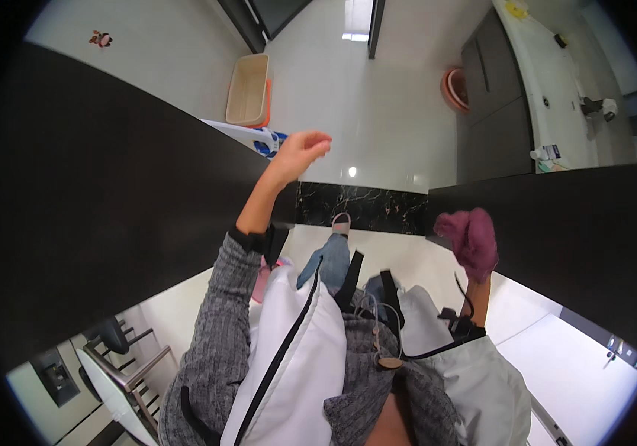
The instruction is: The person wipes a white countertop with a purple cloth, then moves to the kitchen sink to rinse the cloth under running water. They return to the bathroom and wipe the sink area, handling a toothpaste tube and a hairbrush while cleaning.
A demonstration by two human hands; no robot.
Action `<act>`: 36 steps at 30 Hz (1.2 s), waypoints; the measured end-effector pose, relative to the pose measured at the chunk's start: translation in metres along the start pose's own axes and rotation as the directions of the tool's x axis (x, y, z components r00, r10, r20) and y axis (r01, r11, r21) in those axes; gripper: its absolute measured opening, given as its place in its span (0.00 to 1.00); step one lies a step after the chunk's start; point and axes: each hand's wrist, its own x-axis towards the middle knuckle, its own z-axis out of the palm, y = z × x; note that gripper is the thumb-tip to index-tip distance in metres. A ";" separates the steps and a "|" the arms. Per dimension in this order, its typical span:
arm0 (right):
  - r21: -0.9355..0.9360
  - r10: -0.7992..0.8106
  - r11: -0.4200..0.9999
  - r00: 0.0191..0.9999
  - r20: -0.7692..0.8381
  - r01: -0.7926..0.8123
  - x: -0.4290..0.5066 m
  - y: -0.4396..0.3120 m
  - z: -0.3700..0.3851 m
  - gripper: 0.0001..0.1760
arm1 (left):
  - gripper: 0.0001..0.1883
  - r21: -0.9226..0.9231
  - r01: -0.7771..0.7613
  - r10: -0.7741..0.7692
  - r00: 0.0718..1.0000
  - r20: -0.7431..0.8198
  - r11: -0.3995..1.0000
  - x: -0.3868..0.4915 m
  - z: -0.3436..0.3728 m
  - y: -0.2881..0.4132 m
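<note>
My left hand [300, 153] reaches forward over the doorway with nothing in it. Its fingers are loosely bent, the thumb slightly apart from them. It is nearest to a white and blue packet or sheet [265, 142] that sticks out beyond the dark panel on the left. A bunched maroon cloth [471, 242] is in my right hand, whose fingers are hidden by it; only the wrist [479, 301] shows below. This cloth is in front of the dark panel on the right, and whether it touches the panel I cannot tell.
Dark panels [101, 195] [564, 223] flank the doorway, with a black marble threshold [363, 209] between. Beyond are a beige bin [248, 92], reddish basins [455, 89] and a grey cabinet [491, 106] under a white counter [547, 78] bearing a small bottle [544, 153]. My slippered foot [341, 224] is near the threshold.
</note>
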 end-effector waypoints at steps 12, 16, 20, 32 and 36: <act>0.101 0.116 0.988 0.993 -0.006 -0.115 0.122 0.025 -0.047 0.13 | 0.14 -0.055 0.076 -0.080 0.993 -0.087 0.996 0.128 -0.035 0.003; 0.361 0.241 0.908 0.970 -0.029 -0.215 0.172 0.029 -0.059 0.11 | 0.15 -0.024 0.128 -0.130 0.985 -0.111 0.991 0.165 -0.055 0.009; -0.371 -0.052 0.928 0.997 -0.054 0.029 0.235 0.035 -0.066 0.09 | 0.16 -0.019 0.157 -0.158 0.972 -0.175 0.987 0.201 -0.076 0.020; -0.479 -0.114 0.868 0.991 0.065 0.131 0.364 -0.016 -0.108 0.08 | 0.15 0.024 0.182 -0.178 0.978 -0.112 0.983 0.321 -0.069 0.082; -0.705 -0.437 0.547 0.872 0.220 0.452 0.361 0.007 -0.121 0.13 | 0.14 0.090 0.157 -0.159 0.987 0.016 0.984 0.368 -0.060 0.090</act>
